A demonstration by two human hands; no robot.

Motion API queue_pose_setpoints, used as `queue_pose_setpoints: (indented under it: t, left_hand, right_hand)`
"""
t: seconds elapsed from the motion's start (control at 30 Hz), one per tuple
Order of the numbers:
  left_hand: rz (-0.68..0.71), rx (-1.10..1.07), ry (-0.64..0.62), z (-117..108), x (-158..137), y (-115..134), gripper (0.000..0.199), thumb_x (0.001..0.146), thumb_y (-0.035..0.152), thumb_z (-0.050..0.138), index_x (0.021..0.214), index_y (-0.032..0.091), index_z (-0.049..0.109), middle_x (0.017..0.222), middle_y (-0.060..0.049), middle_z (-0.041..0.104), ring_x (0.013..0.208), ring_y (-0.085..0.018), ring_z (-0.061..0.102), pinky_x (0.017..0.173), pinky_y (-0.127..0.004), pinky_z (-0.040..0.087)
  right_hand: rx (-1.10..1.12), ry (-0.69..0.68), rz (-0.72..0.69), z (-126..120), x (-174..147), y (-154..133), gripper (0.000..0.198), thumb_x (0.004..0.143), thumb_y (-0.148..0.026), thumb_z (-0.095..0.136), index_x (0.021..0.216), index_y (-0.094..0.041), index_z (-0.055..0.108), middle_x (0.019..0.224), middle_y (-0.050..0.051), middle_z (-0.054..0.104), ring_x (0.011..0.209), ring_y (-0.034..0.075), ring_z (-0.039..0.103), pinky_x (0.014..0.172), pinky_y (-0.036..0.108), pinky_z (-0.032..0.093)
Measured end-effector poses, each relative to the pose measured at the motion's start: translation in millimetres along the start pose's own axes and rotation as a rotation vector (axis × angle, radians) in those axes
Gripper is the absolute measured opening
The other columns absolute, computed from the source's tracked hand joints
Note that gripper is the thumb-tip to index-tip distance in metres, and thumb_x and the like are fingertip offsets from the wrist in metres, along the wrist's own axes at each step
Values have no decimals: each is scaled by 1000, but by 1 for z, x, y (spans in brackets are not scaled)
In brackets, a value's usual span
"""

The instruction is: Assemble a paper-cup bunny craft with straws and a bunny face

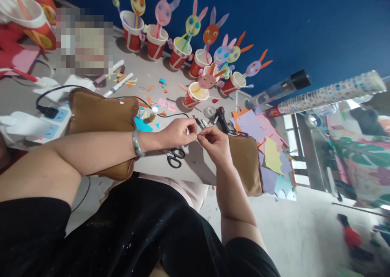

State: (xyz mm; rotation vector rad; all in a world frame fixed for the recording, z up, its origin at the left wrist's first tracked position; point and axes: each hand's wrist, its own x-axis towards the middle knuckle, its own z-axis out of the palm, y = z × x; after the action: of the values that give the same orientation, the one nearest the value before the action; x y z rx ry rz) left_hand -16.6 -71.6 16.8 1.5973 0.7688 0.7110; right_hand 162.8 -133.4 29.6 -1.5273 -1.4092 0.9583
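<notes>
My left hand (179,133), with a bangle (137,143) at its wrist, has thumb and forefinger pinched. Its fingertips almost meet those of my right hand (217,145), which is pinched too. Whatever lies between the fingertips is too small to make out. Below my left hand, black-handled scissors (176,158) rest on the table (196,169). Just beyond the fingers are pens (199,122), a black glue gun (223,120) and a roll of clear tape (209,112). A small bottle (153,114) stands past my left wrist.
Red paper cups (191,100) with paper rabbit faces line the blue wall (274,20). Brown cushions (102,112) (245,163) lie under my left forearm and beside my right. Coloured paper (252,126) is piled right. Power strips (57,124) and cords sit left, with paper scraps (164,104) scattered mid-table.
</notes>
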Motion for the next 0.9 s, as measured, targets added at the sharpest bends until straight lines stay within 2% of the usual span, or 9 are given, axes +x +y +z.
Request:
queue_pose_setpoints:
  t: [0.13, 0.27, 0.33, 0.5, 0.67, 0.77, 0.9]
  left_hand:
    - [16, -13, 2, 1, -1, -2, 10, 79, 20, 67, 82, 20, 58, 77, 4, 61, 62, -9, 49, 62, -24, 40]
    - [-9, -116, 67, 2, -5, -1, 40, 78, 28, 78, 109, 22, 52, 94, 4, 62, 57, -5, 47, 58, -23, 39]
    - [-10, -152, 82, 2, -6, 2, 47, 76, 27, 80, 113, 22, 51, 97, 4, 61, 55, -3, 46, 56, -22, 39]
    - [-53, -273, 152, 0, -2, 16, 34, 79, 17, 77, 105, 20, 55, 95, 3, 58, 57, -2, 47, 56, -19, 42]
    - [-121, -387, 182, -2, 3, 24, 16, 87, 18, 71, 98, 17, 59, 94, 1, 63, 63, -6, 55, 58, -21, 50]
    - [-103, -376, 240, -4, 6, 25, 10, 86, 16, 71, 91, 16, 62, 91, 0, 64, 70, -7, 57, 61, -21, 48]
    - [-90, -340, 262, -9, 7, 33, 11, 85, 13, 69, 79, 17, 61, 75, 3, 59, 71, -8, 55, 67, -23, 46]
  right_hand:
    - [11, -12, -2, -1, 2, -1, 27, 76, -40, 86, 73, -21, 68, 61, -5, 60, 55, 9, 45, 52, 24, 35]
    - [139, 123, 21, 3, 7, -2, 32, 76, -46, 87, 74, -22, 66, 59, -6, 54, 52, 7, 37, 49, 24, 30]
    - [241, 186, 51, 7, 12, -3, 37, 73, -50, 88, 74, -23, 63, 58, -8, 50, 50, 7, 33, 48, 24, 27]
    - [437, 184, 54, 19, 23, -7, 48, 70, -59, 88, 73, -25, 54, 55, -11, 38, 48, 6, 28, 47, 24, 26]
    - [470, 186, 27, 29, 27, -12, 49, 69, -62, 88, 78, -26, 56, 57, -9, 45, 49, 7, 33, 47, 24, 30]
    - [461, 198, 13, 32, 28, -14, 49, 70, -63, 87, 79, -26, 56, 55, -10, 44, 47, 7, 32, 46, 25, 29]
    - [463, 174, -8, 34, 30, -17, 49, 73, -63, 85, 79, -26, 54, 57, -10, 44, 48, 7, 32, 46, 24, 29]
